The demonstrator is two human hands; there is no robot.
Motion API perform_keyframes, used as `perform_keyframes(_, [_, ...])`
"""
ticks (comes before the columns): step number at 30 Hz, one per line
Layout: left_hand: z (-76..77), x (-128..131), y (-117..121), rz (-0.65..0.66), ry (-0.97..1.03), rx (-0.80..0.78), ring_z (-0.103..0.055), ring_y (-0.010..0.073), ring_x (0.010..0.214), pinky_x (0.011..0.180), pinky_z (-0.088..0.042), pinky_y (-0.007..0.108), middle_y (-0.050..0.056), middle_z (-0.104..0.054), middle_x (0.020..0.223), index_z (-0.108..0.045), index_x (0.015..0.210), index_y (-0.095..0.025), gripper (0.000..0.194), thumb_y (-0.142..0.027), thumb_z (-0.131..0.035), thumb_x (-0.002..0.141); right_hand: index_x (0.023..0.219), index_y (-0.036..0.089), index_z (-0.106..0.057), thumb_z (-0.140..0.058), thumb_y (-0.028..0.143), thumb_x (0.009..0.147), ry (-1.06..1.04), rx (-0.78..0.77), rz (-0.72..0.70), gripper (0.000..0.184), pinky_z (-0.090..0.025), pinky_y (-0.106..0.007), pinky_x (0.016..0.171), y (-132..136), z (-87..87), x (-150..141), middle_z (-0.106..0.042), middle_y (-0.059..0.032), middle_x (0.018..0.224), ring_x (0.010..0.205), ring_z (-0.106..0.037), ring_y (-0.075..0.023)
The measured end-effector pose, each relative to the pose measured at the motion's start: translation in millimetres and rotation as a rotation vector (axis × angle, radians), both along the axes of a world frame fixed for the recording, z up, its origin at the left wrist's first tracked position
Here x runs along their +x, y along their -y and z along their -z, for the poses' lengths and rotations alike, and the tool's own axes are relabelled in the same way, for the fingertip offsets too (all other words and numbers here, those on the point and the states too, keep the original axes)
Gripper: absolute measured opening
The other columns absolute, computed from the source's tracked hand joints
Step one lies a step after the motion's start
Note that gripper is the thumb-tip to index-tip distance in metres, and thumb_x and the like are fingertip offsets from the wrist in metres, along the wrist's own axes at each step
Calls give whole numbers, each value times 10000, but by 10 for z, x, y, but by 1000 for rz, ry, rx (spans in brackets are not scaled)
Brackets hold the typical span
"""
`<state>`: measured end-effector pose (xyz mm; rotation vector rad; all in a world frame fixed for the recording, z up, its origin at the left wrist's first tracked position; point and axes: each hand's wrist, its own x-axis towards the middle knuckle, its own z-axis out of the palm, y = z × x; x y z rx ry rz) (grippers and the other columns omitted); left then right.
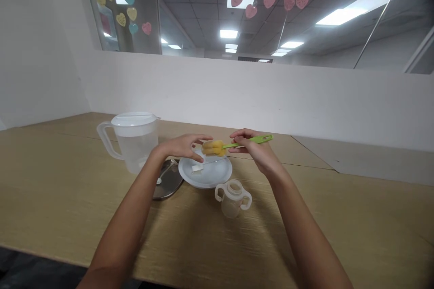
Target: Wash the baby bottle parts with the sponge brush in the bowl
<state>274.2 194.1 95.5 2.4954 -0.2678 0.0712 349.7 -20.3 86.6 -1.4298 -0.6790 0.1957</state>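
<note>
A bottle brush with a yellow sponge head (pixel 214 147) and a green handle is held nearly level over a white bowl (pixel 205 181). My right hand (pixel 256 150) grips the handle. My left hand (pixel 183 146) has its fingers spread, close to the tip of the sponge; whether they touch it, I cannot tell. Inside the bowl lies a small white piece (pixel 197 169) with a thin stick beside it. Just in front of the bowl stands a lidless clear baby bottle (pixel 232 207) with two side handles.
A round metal tray (pixel 172 184) sits left of the bowl, carrying a thin tube-like piece (pixel 167 171), partly behind my left arm. Farther left stands a lidded clear pitcher (pixel 137 142). Behind the wooden table (pixel 190 244) rises a white wall with a window above.
</note>
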Motion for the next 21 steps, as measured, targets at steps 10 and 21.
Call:
perform_keyframes(10, [-28,-128,-487,-492,-103,388,-540,292,1049,849,-417,312,127,-576,1188,-553,1165,-132,659,-357,-701,564,693,136,-657,-641,176,676,100,147,218,46,-600,-284,669,291,-83,189,-581,-25,708,692,-632,-143])
perform_keyframes(21, [275,62,-727,-605,-456,353,-603,238,666,598,-471,300,109,-672,770,-644,858,-116,525,-266,-776,372,734,146,-647,-582,167,708,174,31,308,72,-560,-294,598,410,-155,136,-585,-27,687,608,-620,-149])
